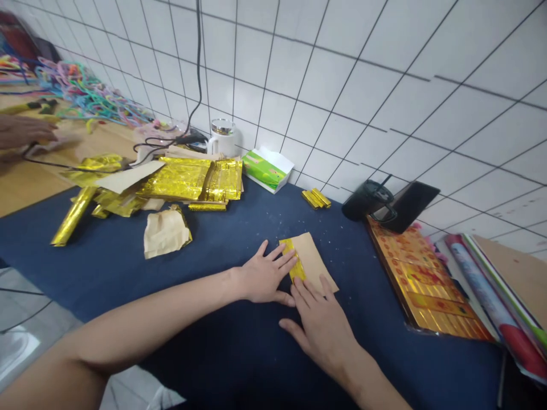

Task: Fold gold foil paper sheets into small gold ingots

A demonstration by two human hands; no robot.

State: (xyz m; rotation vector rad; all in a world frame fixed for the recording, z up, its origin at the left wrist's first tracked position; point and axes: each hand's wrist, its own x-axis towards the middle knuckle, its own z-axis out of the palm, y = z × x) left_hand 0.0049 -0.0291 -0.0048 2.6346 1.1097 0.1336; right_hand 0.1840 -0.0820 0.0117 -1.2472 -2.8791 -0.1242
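A sheet of brown paper [314,256] lies on the dark blue table cover, with a strip of shiny gold foil [298,272] showing along its left side. My left hand [267,273] is flat, fingers spread, their tips on the gold strip. My right hand [320,322] rests lower down with its fingers stretched out over the sheet's near edge and its thumb apart. Neither hand grips anything. Left of my hands lies a crumpled piece of brown paper [166,232] with gold at its edge. Beyond it is a pile of gold foil sheets [177,177].
A green tissue pack [268,169], a white mug [223,139] and small gold rolls [316,198] sit near the tiled wall. At right are a black cup [365,200] and a red-gold paper stack [431,279]. Another person's hand [25,132] is at far left, near colourful cords [94,94].
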